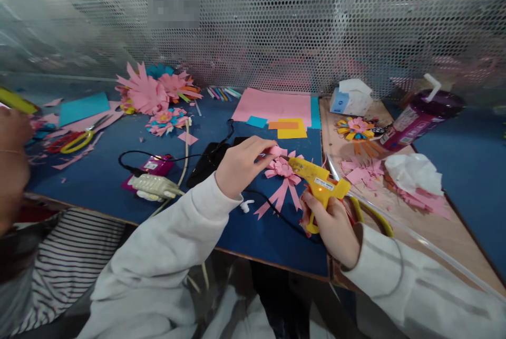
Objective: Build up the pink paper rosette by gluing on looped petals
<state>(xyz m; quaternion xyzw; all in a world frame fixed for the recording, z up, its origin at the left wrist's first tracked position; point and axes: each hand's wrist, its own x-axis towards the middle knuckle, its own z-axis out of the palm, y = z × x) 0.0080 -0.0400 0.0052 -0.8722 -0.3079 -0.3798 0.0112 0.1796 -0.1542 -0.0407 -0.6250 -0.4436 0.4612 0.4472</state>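
My right hand is wrapped round a yellow hot glue gun, its small orange light lit. The gun's nozzle points left, close to a small pink paper piece that my left hand pinches between its fingertips. Just below lies a pink paper flower with long cut strips spreading towards me. Whether the nozzle touches the paper piece cannot be made out. The gun's black cord runs across the blue table under the strips.
Left are a power strip, scissors, finished paper flowers and a co-worker's hand. Coloured paper sheets lie behind. On the right stand a tissue box and a purple bottle; a clear rod lies nearby.
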